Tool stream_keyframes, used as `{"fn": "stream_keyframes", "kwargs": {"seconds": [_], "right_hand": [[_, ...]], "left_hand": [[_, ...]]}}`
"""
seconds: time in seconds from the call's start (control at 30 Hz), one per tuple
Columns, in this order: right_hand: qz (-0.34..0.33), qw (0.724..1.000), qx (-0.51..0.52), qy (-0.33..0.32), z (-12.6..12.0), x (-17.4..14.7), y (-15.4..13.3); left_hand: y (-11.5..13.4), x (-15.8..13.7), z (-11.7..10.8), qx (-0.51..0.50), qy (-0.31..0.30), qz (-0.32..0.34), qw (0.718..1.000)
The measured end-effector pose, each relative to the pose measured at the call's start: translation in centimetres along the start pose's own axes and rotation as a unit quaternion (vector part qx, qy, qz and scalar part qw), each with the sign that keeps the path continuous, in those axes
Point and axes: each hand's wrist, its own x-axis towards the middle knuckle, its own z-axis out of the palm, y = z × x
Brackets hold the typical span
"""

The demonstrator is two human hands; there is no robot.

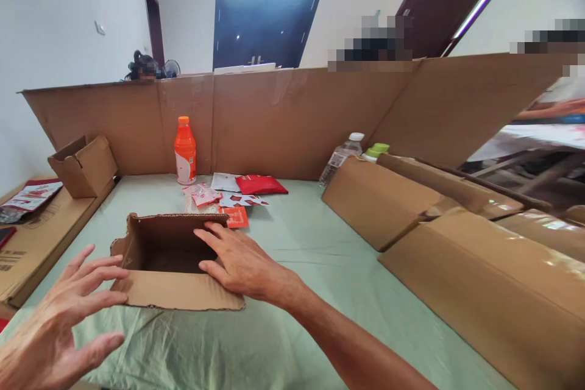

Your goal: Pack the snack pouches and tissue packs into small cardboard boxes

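An open cardboard box rests on the green cloth in front of me, its dark inside facing up and toward me. My right hand lies over the box's right side, fingers stretched out across its rim. At the left end of the box, my left hand is spread wide, its fingertips by the box's edge; whether they touch it I cannot tell. Just behind the box lie several small packets, among them a red packet, an orange packet and a pink-and-white packet.
An orange bottle stands before a tall cardboard partition. Several cardboard boxes fill the right side, with a clear bottle leaning behind them. A small open box sits on a flat carton at left. People are partly visible beyond the partition.
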Motion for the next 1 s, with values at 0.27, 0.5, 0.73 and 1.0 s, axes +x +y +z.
{"fn": "stream_keyframes", "kwargs": {"seconds": [0.27,0.5,0.73,1.0], "right_hand": [[-0.015,0.999,-0.047,0.01,0.0,-0.2,-0.9],[-0.005,0.994,-0.051,0.091,0.2,-0.1,0.6],[0.012,0.994,0.091,0.063,0.0,0.3,4.4],[0.031,0.994,-0.082,0.07,4.2,2.5,13.0]], "left_hand": [[-0.3,7.8,0.0,-0.012,0.064,0.016,0.998],[-1.8,8.0,4.5,0.031,-0.022,-0.015,0.999],[-2.6,7.0,3.7,0.086,-0.089,-0.051,0.991],[-3.6,5.4,4.8,0.072,-0.076,-0.041,0.994]]}}
